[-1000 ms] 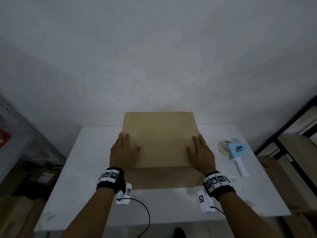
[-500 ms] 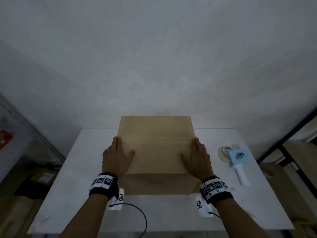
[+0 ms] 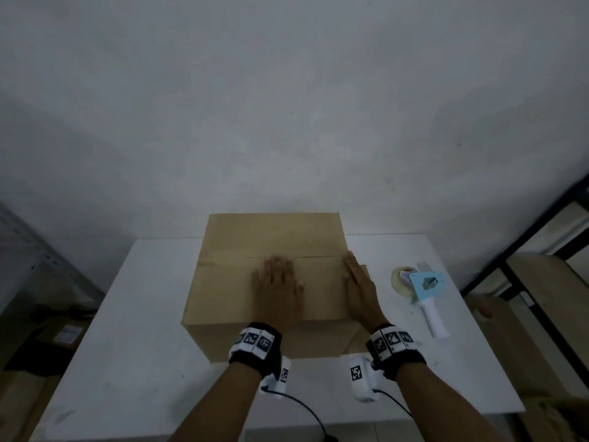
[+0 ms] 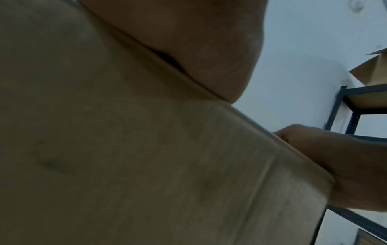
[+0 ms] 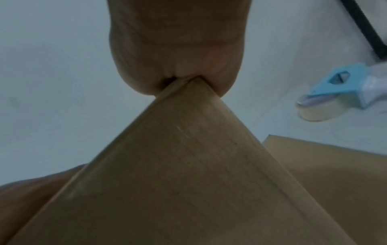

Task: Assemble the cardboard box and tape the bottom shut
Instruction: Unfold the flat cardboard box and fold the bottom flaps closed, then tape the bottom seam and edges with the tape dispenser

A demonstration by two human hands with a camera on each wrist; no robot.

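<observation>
A brown cardboard box (image 3: pixel 229 282) stands on the white table (image 3: pixel 137 314) with its flaps folded down on top, the seam running left to right. My left hand (image 3: pixel 277 288) lies flat on the near flap by the middle of the seam. My right hand (image 3: pixel 358 285) lies flat along the box's right top edge; in the right wrist view the palm (image 5: pixel 178 49) presses on the box corner (image 5: pixel 188 92). A tape dispenser (image 3: pixel 425 291) with a blue frame and white handle lies on the table right of the box, untouched. In the left wrist view the box (image 4: pixel 125 149) fills the picture.
A dark metal shelf frame (image 3: pixel 526 244) with cardboard pieces stands to the right of the table. More boxes sit on the floor at the left (image 3: pixel 57 339). The wall rises just behind the table. A cable (image 3: pixel 306 409) runs from my left wrist.
My left hand has slid from the box's left edge to the middle of the near flap. The right hand stays at the right edge. The view has shifted a little.
</observation>
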